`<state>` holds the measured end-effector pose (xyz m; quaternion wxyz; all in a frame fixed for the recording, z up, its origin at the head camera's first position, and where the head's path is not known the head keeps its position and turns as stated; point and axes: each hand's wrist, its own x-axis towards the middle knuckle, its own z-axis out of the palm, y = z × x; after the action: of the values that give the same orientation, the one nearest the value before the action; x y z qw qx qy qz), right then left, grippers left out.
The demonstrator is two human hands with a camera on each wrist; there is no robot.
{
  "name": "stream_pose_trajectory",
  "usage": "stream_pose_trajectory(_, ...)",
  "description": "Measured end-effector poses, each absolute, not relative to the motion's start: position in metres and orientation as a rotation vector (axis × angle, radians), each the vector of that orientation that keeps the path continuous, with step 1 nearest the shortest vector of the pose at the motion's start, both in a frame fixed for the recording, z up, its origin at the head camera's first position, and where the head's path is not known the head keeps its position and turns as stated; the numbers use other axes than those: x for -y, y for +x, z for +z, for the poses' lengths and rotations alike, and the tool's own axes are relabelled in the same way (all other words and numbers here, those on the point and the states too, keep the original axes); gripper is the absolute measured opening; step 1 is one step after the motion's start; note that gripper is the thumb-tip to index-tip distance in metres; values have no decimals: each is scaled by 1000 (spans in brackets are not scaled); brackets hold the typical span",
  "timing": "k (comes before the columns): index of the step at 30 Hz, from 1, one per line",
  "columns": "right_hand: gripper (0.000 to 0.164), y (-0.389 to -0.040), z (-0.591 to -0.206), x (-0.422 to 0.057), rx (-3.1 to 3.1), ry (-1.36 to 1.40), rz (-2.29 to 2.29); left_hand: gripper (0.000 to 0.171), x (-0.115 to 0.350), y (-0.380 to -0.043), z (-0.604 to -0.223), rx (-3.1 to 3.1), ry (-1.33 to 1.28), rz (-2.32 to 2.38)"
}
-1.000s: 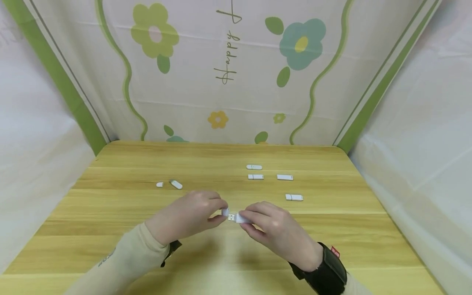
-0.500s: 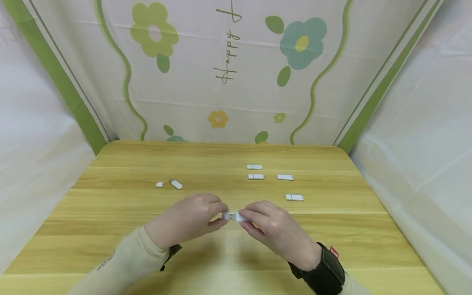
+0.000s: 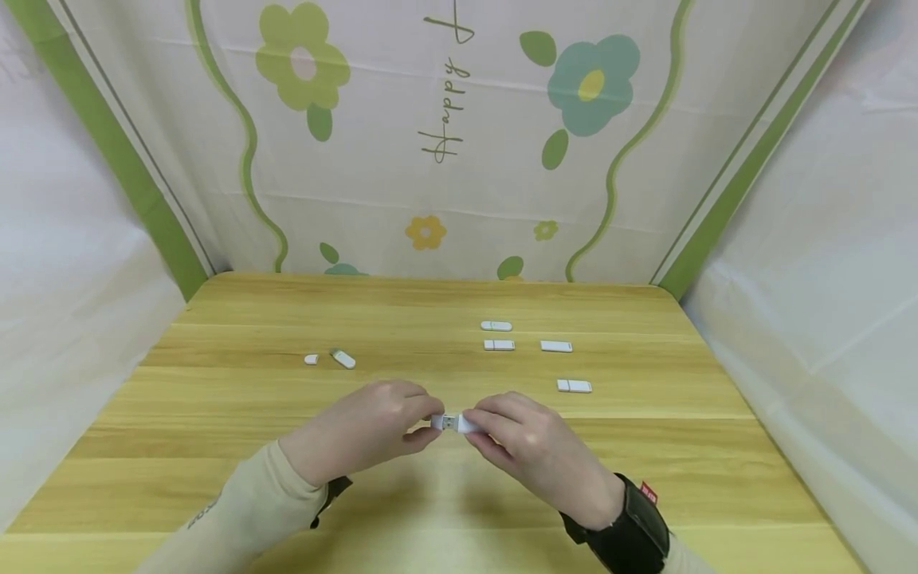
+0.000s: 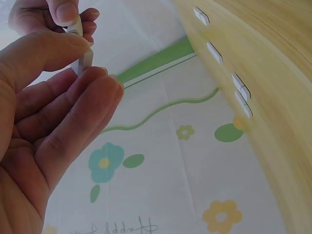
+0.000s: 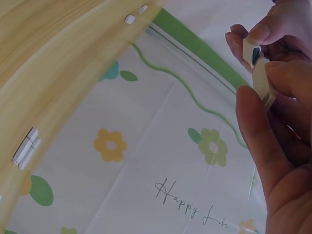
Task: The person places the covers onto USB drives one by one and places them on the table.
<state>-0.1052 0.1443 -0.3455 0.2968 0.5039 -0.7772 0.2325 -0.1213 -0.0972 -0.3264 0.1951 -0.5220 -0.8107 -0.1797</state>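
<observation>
Above the middle of the table, my left hand (image 3: 369, 426) pinches a small white cap (image 3: 437, 422) between thumb and fingers. The white body of a USB stick (image 3: 468, 423) is pinched in my right hand (image 3: 538, 450), its metal plug pointing left towards the cap. Cap and stick are lined up end to end, and part of the plug shows between them. Whether the plug's tip is inside the cap I cannot tell. In the right wrist view the cap (image 5: 249, 51) sits close to the stick body (image 5: 262, 82). Fingers cover much of both pieces.
On the left of the wooden table (image 3: 287, 494) lie a loose white cap (image 3: 311, 359) and an uncapped USB stick (image 3: 343, 359). Several white sticks lie right of centre, among them a rounded one (image 3: 496, 326) and the nearest one (image 3: 574, 386). A flowered cloth (image 3: 358, 175) hangs behind.
The cap in my left hand has closed the small gap to the plug and come into line with it. My right hand stays nearly still, and the things on the table have not moved.
</observation>
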Motion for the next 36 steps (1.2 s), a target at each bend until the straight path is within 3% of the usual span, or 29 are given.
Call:
stream_pose_trajectory(22,23,-105,-340,-144,2071,1368,511,18,96,-124,-326,2296,-1475,-582)
stream_pose_trajectory(31,16,-103,-339,-144,2081,1344,363,19,94,-122,-323,2275,-1451,-454)
stream_pose_trajectory(36,24,-101,-337,-143,2079,1330,302,19,92,-122,-322,2243,-1441,-423)
